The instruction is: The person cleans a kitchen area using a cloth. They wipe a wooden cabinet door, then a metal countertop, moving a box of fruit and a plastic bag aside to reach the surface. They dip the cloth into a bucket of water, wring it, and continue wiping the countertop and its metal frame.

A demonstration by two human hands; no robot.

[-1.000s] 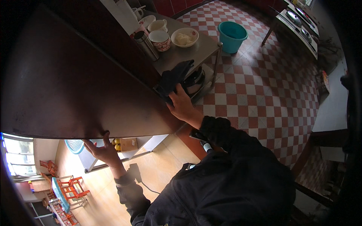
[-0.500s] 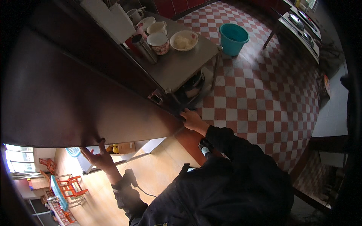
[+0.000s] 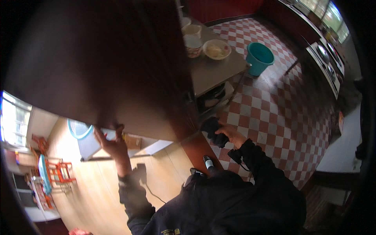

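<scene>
A large dark brown door-like panel (image 3: 98, 78) fills the upper left. My left hand (image 3: 113, 147) is at its lower edge with fingers spread, the fingertips meeting the panel. My right hand (image 3: 234, 136) is closed round a crumpled black cloth (image 3: 214, 132), which hangs just right of the panel's edge, above the threshold. A small black device on a cord (image 3: 236, 156) sits at my right wrist.
A metal table (image 3: 219, 72) stands beyond the panel with a white bowl (image 3: 216, 49) and cups. A teal bucket (image 3: 260, 58) stands on the checkered floor (image 3: 270, 117). At left are a blue basket (image 3: 79, 129), a cardboard box (image 3: 133, 142) and an orange chair (image 3: 62, 172).
My right hand has come away from the panel's edge toward the right, and the black cloth in it shows plainly. My left hand stays at the panel. The whole view has turned.
</scene>
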